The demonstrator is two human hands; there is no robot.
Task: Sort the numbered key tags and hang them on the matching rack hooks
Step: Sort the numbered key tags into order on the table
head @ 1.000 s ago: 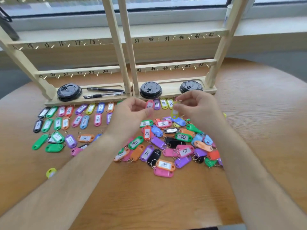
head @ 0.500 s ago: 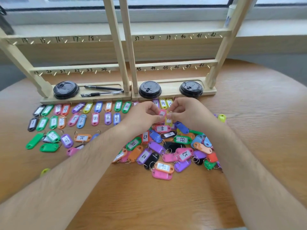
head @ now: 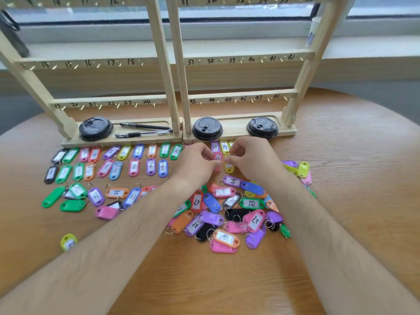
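Since a second ago our hands have drawn together: the left hand point(head: 197, 162) now pinches a pink tag point(head: 218, 158) and the right hand point(head: 252, 160) a yellow tag point(head: 228, 167), both low over the surface point(head: 341, 178). We judge that sorting continues. Next, we lay both tags in number order; the rack point(head: 168, 64) waits.

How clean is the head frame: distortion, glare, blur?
Head view: wide-angle bowing splays the pale wooden key rack; soft daylight, no hard glare on the round wooden table; green plastic tag 33 reads clearly; pink plastic tag in left hand, yellow plastic tag in right hand look soft.
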